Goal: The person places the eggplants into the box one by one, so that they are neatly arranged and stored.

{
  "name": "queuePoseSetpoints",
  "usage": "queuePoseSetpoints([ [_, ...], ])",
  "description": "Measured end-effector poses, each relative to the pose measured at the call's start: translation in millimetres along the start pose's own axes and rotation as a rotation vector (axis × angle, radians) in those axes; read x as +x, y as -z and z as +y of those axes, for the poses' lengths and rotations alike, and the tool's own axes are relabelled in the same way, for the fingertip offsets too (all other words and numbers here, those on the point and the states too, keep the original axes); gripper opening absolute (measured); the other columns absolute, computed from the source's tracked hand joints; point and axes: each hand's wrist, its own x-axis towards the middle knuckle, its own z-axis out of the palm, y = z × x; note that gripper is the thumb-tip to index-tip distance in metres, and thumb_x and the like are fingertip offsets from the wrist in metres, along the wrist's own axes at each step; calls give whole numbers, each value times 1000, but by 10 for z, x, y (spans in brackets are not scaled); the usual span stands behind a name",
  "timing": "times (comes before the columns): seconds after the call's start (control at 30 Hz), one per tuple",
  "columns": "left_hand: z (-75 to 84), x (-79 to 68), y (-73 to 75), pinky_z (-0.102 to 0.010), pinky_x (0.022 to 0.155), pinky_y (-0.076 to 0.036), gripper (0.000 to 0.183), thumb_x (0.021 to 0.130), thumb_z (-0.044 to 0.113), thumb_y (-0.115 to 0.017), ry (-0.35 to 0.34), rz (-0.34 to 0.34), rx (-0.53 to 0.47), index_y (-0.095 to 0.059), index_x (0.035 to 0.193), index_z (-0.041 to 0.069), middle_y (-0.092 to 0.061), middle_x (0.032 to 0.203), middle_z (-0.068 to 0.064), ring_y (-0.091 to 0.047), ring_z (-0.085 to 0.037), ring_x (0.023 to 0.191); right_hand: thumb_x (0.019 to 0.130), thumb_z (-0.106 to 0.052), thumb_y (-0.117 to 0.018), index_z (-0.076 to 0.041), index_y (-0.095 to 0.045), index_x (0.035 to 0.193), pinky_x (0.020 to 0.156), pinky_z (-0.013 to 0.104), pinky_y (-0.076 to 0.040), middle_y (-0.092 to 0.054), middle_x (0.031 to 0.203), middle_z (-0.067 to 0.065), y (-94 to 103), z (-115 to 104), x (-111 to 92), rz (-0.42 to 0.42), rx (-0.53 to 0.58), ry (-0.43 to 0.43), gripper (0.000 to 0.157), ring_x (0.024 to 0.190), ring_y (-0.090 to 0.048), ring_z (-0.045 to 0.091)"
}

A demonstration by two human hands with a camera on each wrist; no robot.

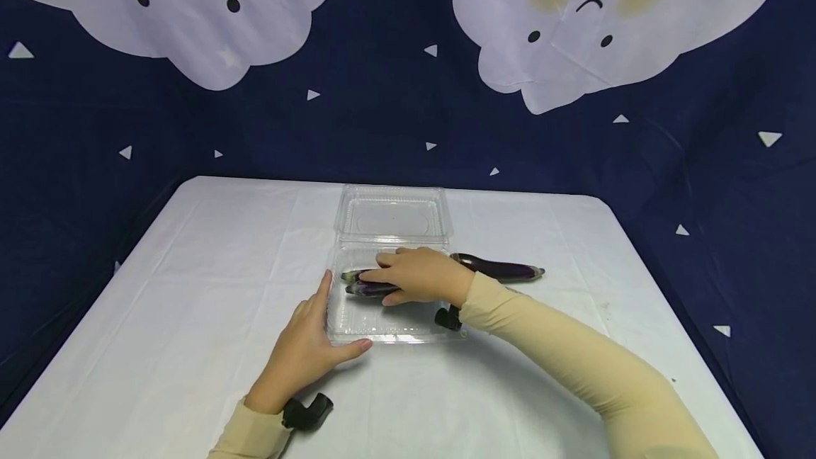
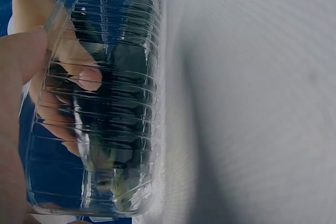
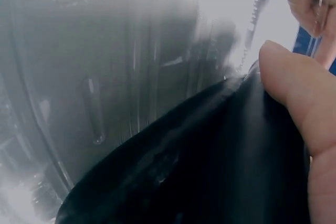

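Note:
A clear plastic clamshell box [image 1: 382, 328] lies on the table with its lid [image 1: 394, 214] folded back away from me. Two dark purple eggplants lie side by side inside; the nearer eggplant [image 1: 368, 290] shows more than the farther eggplant [image 1: 350, 277], whose stem end is greenish. My right hand [image 1: 423, 275] reaches in from the right and grips an eggplant [image 3: 247, 145], thumb on the near side and fingers over the far side. At the box's front left corner, my left hand [image 1: 306, 342] rests with straight fingers along the left wall and the thumb [image 2: 31, 51] at the rim.
Another eggplant [image 1: 500, 269] lies on the white tablecloth [image 1: 210, 303], right of the box. Black wrist devices [image 1: 309, 413] are on both wrists. A dark blue curtain [image 1: 382, 119] with clouds hangs behind the table's far edge.

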Motion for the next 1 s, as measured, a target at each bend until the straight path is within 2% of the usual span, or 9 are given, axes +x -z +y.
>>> queuePoseSetpoints([
  [0.17, 2, 0, 6, -58, 100, -46, 131, 67, 69, -79, -6, 4, 1, -8, 161, 11, -42, 152, -22, -47, -38, 134, 93, -54, -62, -35, -48, 147, 77, 35, -58, -57, 127, -5, 0, -41, 38, 6, -35, 25, 59, 98, -65, 18],
  [0.37, -2, -2, 0, -58, 101, -46, 131, 68, 72, -77, -8, 1, -1, -9, 161, 10, -42, 153, -22, -47, -39, 134, 92, -56, -61, -37, -49, 145, 80, 36, -58, -57, 133, -6, -1, -116, 71, -38, -82, 35, 58, 105, -65, 22],
  [0.57, -10, 4, -6, -59, 101, -45, 129, 69, 72, -76, -10, 1, -1, -9, 161, 9, -42, 152, -24, -47, -39, 134, 92, -58, -60, -39, -48, 146, 79, 35, -58, -57, 132, -8, -7, -162, 98, -62, -138, 31, 59, 104, -64, 18],
  [0.83, -17, -6, -8, -58, 101, -46, 130, 68, 71, -77, -12, 7, -5, -10, 161, 10, -43, 152, -23, -47, -39, 134, 94, -57, -57, -34, -45, 148, 77, 31, -58, -57, 133, -6, -42, -207, 105, -15, -235, 72, 60, 103, -66, 16],
  [1.0, -15, -7, -7, -58, 100, -46, 130, 68, 72, -77, -20, 14, -4, -10, 161, 10, -44, 152, -22, -47, -39, 134, 94, -58, -56, -32, -45, 148, 74, 29, -58, -59, 128, -6, -46, -244, 99, 9, -266, 76, 61, 99, -67, 15],
])
